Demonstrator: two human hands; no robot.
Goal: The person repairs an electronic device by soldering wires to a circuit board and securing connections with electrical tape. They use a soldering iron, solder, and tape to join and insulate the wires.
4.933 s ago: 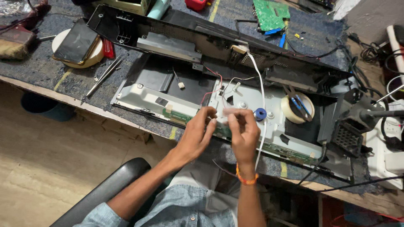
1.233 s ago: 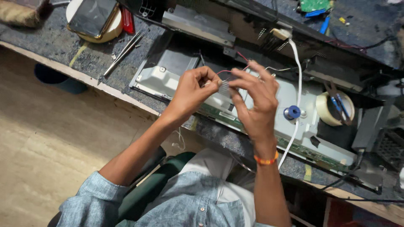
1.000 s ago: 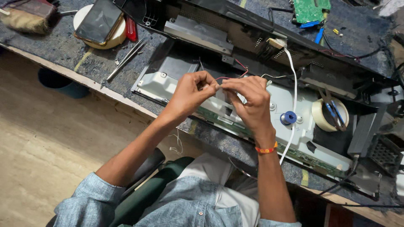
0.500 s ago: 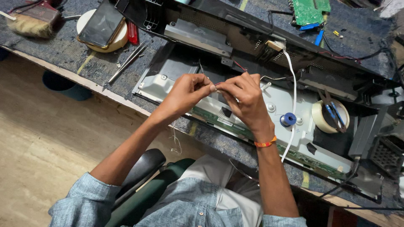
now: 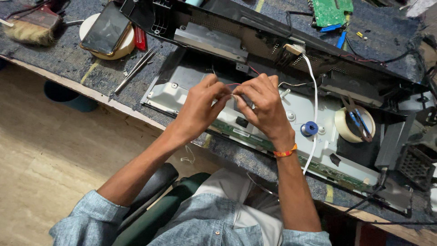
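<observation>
A thin red wire (image 5: 233,85) is pinched betw. both hands, its long axis running roughly L-R, across the gap from the left hand (image 5: 200,107) to the right hand (image 5: 264,107). Both are equally near; fingertips nearly touch at the wire's middle, w/ each hand closed narrow on it. The wire is held just above the grey metal chassis (image 5: 182,84) of an opened flat device on the bench (image 5: 59,59). It looks very fine, slack, partly hidden by fingers. A white cable (image 5: 314,105) and blue spool (image 5: 309,129) lie right of the right hand.
</observation>
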